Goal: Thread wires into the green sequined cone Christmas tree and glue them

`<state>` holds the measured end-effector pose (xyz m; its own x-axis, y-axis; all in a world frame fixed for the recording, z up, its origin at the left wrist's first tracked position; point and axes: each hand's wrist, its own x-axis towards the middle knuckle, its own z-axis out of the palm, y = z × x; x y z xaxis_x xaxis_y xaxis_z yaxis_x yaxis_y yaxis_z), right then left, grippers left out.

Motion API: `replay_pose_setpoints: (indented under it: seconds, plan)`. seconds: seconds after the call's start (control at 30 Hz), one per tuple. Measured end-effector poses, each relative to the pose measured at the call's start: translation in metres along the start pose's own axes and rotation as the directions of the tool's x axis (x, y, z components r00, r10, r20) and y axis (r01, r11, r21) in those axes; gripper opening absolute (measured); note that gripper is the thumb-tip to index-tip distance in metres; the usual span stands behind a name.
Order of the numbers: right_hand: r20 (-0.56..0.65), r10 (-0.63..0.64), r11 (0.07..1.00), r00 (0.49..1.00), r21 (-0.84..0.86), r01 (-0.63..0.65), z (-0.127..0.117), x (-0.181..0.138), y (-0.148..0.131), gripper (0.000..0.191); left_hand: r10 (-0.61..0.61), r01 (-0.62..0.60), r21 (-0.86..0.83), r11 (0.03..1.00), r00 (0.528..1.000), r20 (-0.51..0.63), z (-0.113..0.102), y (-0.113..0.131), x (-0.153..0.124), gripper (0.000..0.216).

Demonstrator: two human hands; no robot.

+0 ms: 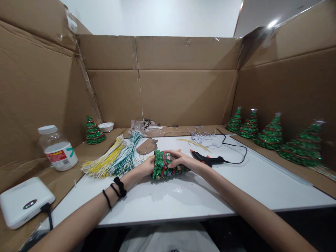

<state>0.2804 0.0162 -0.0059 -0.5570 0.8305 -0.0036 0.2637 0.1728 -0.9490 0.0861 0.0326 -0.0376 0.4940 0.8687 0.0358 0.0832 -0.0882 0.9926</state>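
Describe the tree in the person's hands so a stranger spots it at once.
Inside the cardboard walls, find the white tabletop. Near its middle, the left hand is at the broad end of a green tree, and the right hand lies over its side. The other five trees stand upright; this one alone is tipped sideways.

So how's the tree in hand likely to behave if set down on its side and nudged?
The tree would probably roll in a curve, being wider at the base like the cone-shaped trees at right. Likely not very slippery: its surface is bumpy. The small baubles stick out, so they might snag or knock loose.
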Motion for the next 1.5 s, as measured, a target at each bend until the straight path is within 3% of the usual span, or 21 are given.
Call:
replay_pose_setpoints:
  seconds: [0.17, 0.37, 0.67, 0.73, 0.77, 0.8, 0.87, 0.9, 0.97, 1.03, 1.1, 1.23, 1.4, 1.5]
  plan:
    - [0.009, -0.04, 0.999, 0.999, -0.002, 0.041, 0.002, 0.0, -0.001, 0.064, 0.005, -0.006, 0.023, 1.0, 0.999, 0.043, 0.0, 0.007, 0.0, 0.041]
    - [0.002, -0.069, 0.997, 0.998, -0.032, 0.069, 0.001, 0.0, 0.002, 0.062, 0.01, -0.01, 0.01, 1.0, 1.0, 0.006, 0.001, 0.004, 0.0, 0.039]
    - [0.174, -0.12, 0.981, 0.978, -0.129, 0.143, -0.017, -0.006, 0.007, 0.071, -0.073, 0.083, -0.149, 0.985, 0.995, 0.069, 0.012, 0.015, -0.01, 0.032]
    - [0.101, -0.162, 0.98, 0.982, -0.104, 0.172, -0.02, -0.005, 0.008, 0.059, -0.077, 0.088, -0.158, 0.983, 0.994, 0.078, 0.011, 0.012, -0.009, 0.032]
    - [-0.006, -0.19, 0.974, 0.982, -0.123, 0.188, -0.021, -0.002, 0.011, 0.051, -0.078, 0.091, -0.153, 0.984, 0.993, 0.085, 0.01, 0.01, -0.008, 0.032]
    - [-0.142, -0.226, 0.963, 0.964, -0.182, 0.199, -0.023, 0.001, 0.014, 0.045, -0.075, 0.087, -0.141, 0.986, 0.993, 0.09, 0.008, 0.008, -0.007, 0.032]
    - [-0.356, -0.31, 0.898, 0.881, -0.414, 0.148, -0.026, 0.008, 0.024, 0.036, -0.06, 0.068, -0.092, 0.993, 0.994, 0.092, 0.005, 0.006, -0.005, 0.028]
    - [-0.376, -0.347, 0.833, 0.859, -0.545, 0.098, -0.027, 0.011, 0.028, 0.032, -0.046, 0.051, -0.058, 0.997, 0.995, 0.085, 0.004, 0.006, -0.004, 0.025]
    - [-0.326, -0.358, 0.676, 0.875, -0.737, 0.002, -0.03, 0.016, 0.036, 0.025, -0.016, 0.015, 0.014, 1.0, 0.997, 0.071, 0.001, 0.006, -0.003, 0.022]
    - [-0.269, -0.308, 0.561, 0.913, -0.826, -0.055, -0.031, 0.017, 0.04, 0.023, 0.004, -0.008, 0.068, 0.998, 0.998, 0.055, -0.001, 0.009, -0.004, 0.021]
    - [-0.26, -0.268, 0.504, 0.927, -0.858, -0.095, -0.031, 0.016, 0.041, 0.022, 0.0, -0.005, 0.1, 0.995, 0.999, 0.051, -0.001, 0.012, -0.004, 0.024]
    - [-0.305, -0.241, 0.497, 0.921, -0.854, -0.153, -0.028, 0.015, 0.04, 0.021, -0.062, 0.051, 0.174, 0.983, 0.996, 0.057, -0.004, 0.016, -0.005, 0.025]
    - [-0.38, -0.245, 0.559, 0.892, -0.807, -0.19, -0.033, 0.014, 0.038, 0.018, -0.08, 0.067, 0.303, 0.95, 0.996, 0.031, -0.01, 0.02, -0.002, 0.029]
    - [-0.398, -0.268, 0.619, 0.877, -0.769, -0.16, -0.039, 0.01, 0.035, 0.023, -0.092, 0.065, 0.309, 0.949, 0.993, 0.075, -0.012, 0.024, -0.002, 0.033]
